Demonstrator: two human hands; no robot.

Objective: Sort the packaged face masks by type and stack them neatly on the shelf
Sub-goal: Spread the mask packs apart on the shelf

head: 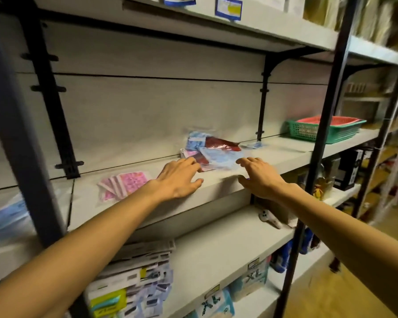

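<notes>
Head view shows your left hand [178,177] and right hand [260,177] spread, holding nothing, reaching for the mixed mask packets [213,149] on the shelf [216,180], probably because pink packets [124,183] already lie apart.

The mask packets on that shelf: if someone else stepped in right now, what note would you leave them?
Left hand: open, fingers spread, fingertips at the edge of the mixed pile; holds nothing.
Right hand: open, hovering at the pile's right side; holds nothing.
Things: the mixed pile of blue, red and pink packets lies mid-shelf against the back wall. Pink packets lie fanned out to the left, apart from the pile. One blue packet lies alone to the right.
Done: pink partly separated.
Left: split the pile by type, square up each stack.
</notes>
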